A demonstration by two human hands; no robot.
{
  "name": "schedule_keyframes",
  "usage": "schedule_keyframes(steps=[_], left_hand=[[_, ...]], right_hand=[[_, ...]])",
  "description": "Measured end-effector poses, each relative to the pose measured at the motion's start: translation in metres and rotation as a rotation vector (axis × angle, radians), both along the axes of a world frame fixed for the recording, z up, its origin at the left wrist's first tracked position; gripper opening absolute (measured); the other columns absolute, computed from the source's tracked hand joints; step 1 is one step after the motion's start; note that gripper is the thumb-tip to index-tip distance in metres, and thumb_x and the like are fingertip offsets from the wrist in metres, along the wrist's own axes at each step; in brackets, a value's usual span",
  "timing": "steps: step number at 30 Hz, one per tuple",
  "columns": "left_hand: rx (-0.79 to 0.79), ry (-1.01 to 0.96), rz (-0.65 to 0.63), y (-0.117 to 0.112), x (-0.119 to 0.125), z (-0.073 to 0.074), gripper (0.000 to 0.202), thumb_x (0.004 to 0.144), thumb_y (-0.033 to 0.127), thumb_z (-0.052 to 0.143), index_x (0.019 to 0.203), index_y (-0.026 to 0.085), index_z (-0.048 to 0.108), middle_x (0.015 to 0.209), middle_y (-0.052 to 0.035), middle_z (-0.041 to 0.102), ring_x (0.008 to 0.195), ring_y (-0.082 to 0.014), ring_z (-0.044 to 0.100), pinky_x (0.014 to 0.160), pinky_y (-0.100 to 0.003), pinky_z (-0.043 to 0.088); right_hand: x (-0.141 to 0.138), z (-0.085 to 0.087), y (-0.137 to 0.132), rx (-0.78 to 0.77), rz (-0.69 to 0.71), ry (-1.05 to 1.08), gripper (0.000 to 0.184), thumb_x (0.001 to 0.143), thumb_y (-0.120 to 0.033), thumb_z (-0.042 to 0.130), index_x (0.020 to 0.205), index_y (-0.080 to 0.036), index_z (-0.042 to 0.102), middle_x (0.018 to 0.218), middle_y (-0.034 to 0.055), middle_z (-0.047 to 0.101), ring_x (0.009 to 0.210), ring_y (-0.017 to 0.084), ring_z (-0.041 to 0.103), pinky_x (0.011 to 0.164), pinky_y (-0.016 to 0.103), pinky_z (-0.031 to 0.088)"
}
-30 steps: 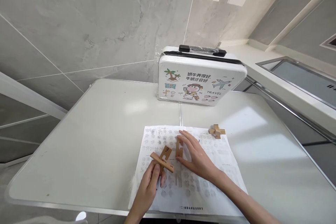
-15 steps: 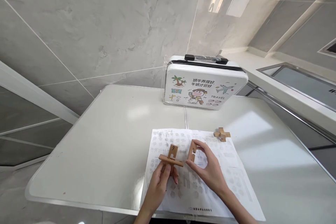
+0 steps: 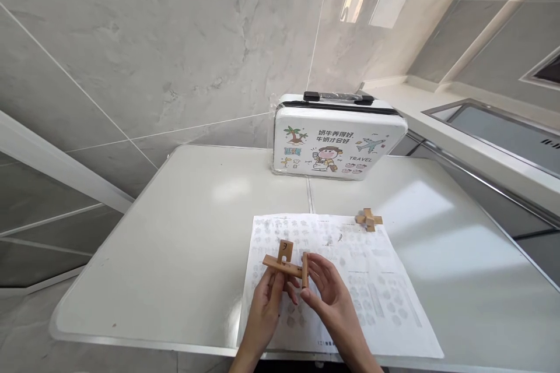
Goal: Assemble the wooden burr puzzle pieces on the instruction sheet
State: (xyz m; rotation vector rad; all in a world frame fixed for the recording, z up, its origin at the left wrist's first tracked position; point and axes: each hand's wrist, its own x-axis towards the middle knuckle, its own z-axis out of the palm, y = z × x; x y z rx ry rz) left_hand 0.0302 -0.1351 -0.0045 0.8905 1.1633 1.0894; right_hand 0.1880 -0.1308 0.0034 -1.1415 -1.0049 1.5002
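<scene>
My left hand [image 3: 268, 298] grips crossed wooden puzzle pieces [image 3: 286, 249] from below; the upright one has a notch and a dark mark like a reversed 3. A flat piece lies across it, pointing to the right. In my right hand [image 3: 329, 289], a separate wooden puzzle piece [image 3: 305, 270] is pinched between thumb and fingers and held upright. It is at the right end of the crosswise piece; whether the two touch I cannot tell. Both hands are over a printed paper sheet [image 3: 371, 268] with rows of small figures.
An assembled wooden cross puzzle [image 3: 368, 220] sits at the sheet's upper right edge. Behind it, a white cartoon-printed case [image 3: 336, 140] in clear plastic stands on the white folding table [image 3: 175, 256]. A grey tiled wall [image 3: 196, 41] rises behind the table.
My right hand has moved left with its wooden piece, turning it so its narrow edge shows, up to the pieces in my left hand. The left hand stays nearly in place.
</scene>
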Motion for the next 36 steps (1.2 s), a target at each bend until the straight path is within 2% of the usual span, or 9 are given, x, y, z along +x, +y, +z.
schedule_keyframes(steps=[7, 14, 21, 26, 30, 36], left_hand=[[0.023, 0.034, -0.004, -0.001, 0.000, 0.003, 0.045, 0.103, 0.061, 0.052, 0.102, 0.018, 0.066, 0.071, 0.0005, 0.061, 0.066, -0.0170, 0.058, 0.074, -0.031, 0.050], [0.031, 0.079, -0.016, -0.002, 0.000, -0.005, 0.051, 0.102, 0.066, 0.049, 0.105, 0.017, 0.067, 0.067, 0.0005, 0.059, 0.063, -0.0178, 0.056, 0.071, -0.032, 0.048], [0.031, 0.091, -0.041, -0.003, 0.001, -0.007, 0.050, 0.103, 0.065, 0.048, 0.103, 0.018, 0.066, 0.065, 0.0016, 0.057, 0.062, -0.0176, 0.055, 0.071, -0.032, 0.048], [0.030, 0.055, -0.084, -0.003, 0.001, -0.009, 0.050, 0.103, 0.064, 0.048, 0.109, 0.018, 0.065, 0.079, -0.0028, 0.066, 0.064, -0.0168, 0.056, 0.069, -0.031, 0.049], [0.041, 0.086, -0.095, -0.005, 0.003, -0.011, 0.047, 0.104, 0.061, 0.048, 0.105, 0.017, 0.065, 0.089, -0.0065, 0.070, 0.065, -0.0161, 0.057, 0.069, -0.031, 0.049], [0.035, 0.161, -0.103, -0.006, 0.005, -0.010, 0.046, 0.106, 0.059, 0.045, 0.099, 0.018, 0.063, 0.084, -0.0058, 0.070, 0.063, -0.0163, 0.058, 0.066, -0.031, 0.049]], right_hand=[[-0.004, 0.002, 0.003, -0.091, -0.021, 0.097, 0.067, 0.080, -0.050, 0.089, 0.137, -0.029, 0.059, 0.152, 0.0129, 0.059, 0.147, 0.038, 0.051, 0.120, 0.058, 0.046], [-0.004, 0.010, 0.001, -0.135, -0.018, 0.085, 0.068, 0.082, -0.055, 0.086, 0.139, -0.029, 0.059, 0.157, 0.0133, 0.055, 0.150, 0.040, 0.047, 0.118, 0.063, 0.046], [-0.003, 0.001, -0.002, -0.127, -0.042, 0.086, 0.068, 0.080, -0.056, 0.087, 0.137, -0.031, 0.059, 0.157, 0.0123, 0.055, 0.150, 0.041, 0.046, 0.115, 0.062, 0.049], [0.001, -0.004, -0.001, -0.194, -0.024, 0.201, 0.067, 0.079, -0.061, 0.086, 0.133, -0.027, 0.062, 0.153, 0.0158, 0.059, 0.145, 0.042, 0.052, 0.116, 0.064, 0.045], [0.006, -0.001, 0.001, -0.181, 0.002, 0.202, 0.063, 0.078, -0.058, 0.088, 0.128, -0.028, 0.065, 0.152, 0.0142, 0.060, 0.149, 0.040, 0.047, 0.120, 0.063, 0.041], [0.014, -0.002, 0.002, -0.186, 0.019, 0.240, 0.063, 0.074, -0.055, 0.092, 0.126, -0.031, 0.066, 0.151, 0.0127, 0.061, 0.148, 0.041, 0.048, 0.120, 0.062, 0.040]])
